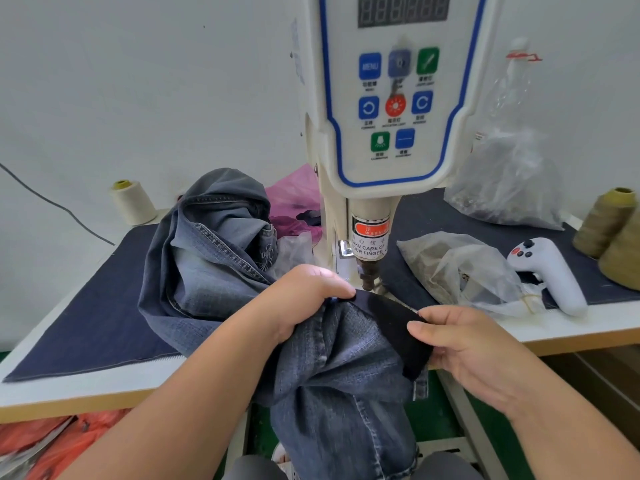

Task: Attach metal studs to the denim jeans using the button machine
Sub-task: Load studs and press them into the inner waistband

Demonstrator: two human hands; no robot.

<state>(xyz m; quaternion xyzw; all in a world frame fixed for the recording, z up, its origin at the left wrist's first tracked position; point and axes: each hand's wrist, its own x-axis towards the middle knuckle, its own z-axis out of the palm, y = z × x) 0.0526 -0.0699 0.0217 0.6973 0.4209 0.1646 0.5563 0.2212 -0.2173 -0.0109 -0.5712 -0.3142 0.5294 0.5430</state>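
Denim jeans (339,355) look soft, floppy and fairly heavy; left hand (301,299) grips bunched cloth, right hand (464,344) pinches the dark flap (394,323), keeping it flat beneath the button machine (370,237).

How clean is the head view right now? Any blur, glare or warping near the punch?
Head view: even, soft light, no hard glare; the wide lens bows the table edge; the control panel is soft, its digits unreadable; the jeans and both hands, left hand, right hand, are slightly smeared.
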